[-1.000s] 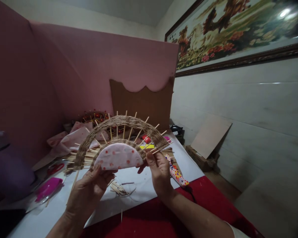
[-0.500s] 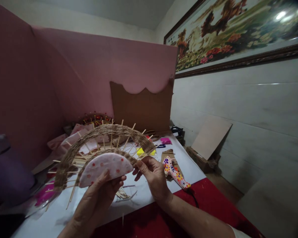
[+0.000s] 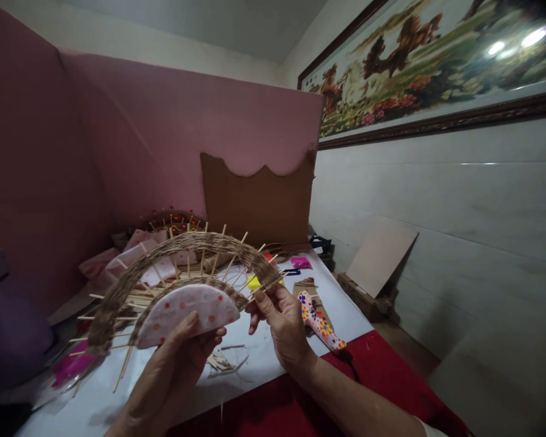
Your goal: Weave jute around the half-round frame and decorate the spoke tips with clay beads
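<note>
A fan-shaped woven craft piece is held up above the table, with thin wooden sticks fanning out through two bands of brown twine. At its base sits a half-round pad covered in white cloth with red dots. My left hand grips this pad from below, its thumb on the front. My right hand is closed at the piece's right end, thumb and fingers pinching around the lowest sticks beside the twine band. Exactly what lies between those fingertips is partly hidden.
Loose sticks lie on the white tabletop under the piece. A flower-patterned glue gun rests on cardboard at right. Pink packets, a yellow packet and dotted cloth lie behind. A purple bottle-like object stands left.
The woven piece appears slightly lower and farther left, tilted a little. My right hand has shifted up against the right end of the piece. The camera view has moved slightly.
</note>
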Tool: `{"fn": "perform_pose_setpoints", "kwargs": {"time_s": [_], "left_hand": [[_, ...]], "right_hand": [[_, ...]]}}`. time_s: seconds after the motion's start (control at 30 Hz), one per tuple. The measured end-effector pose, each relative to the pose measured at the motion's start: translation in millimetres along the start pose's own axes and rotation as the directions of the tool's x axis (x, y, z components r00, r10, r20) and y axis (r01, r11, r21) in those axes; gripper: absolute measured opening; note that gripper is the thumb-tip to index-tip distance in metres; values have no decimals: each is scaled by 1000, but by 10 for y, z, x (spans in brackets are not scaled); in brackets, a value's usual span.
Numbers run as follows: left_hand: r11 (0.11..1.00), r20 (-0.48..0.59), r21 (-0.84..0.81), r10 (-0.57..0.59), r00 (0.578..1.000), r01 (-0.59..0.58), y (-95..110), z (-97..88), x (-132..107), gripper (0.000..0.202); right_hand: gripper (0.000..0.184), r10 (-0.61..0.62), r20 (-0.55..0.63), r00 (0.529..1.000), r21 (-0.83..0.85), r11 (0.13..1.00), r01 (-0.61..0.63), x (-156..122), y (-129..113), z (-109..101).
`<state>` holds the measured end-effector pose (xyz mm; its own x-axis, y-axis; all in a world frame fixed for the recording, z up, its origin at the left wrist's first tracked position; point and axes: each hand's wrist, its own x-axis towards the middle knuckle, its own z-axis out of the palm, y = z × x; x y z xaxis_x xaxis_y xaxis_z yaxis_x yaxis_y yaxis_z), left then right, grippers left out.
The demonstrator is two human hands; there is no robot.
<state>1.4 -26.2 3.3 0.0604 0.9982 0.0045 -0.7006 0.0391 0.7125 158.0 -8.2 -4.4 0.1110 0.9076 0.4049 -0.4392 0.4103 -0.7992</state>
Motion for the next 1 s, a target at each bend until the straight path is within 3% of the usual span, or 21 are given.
{"fn": "perform_pose_setpoints", "kwargs": {"time_s": [0.23, 0.5, 1.0], "left_hand": [[998, -32, -61, 17, 999, -19, -16, 26, 18, 12], [999, -31, -36, -1, 1000, 0, 1, -16, -20, 13], [999, -58, 24, 42, 997, -41, 9, 9, -23, 15]], "right_hand": [[21, 1, 14, 1000, 8, 1000, -1, 7, 14, -1], [13, -70, -37, 997, 85, 994, 73, 45, -98, -49], [10, -57, -99, 993, 84, 994, 66, 102, -128, -113]]}}
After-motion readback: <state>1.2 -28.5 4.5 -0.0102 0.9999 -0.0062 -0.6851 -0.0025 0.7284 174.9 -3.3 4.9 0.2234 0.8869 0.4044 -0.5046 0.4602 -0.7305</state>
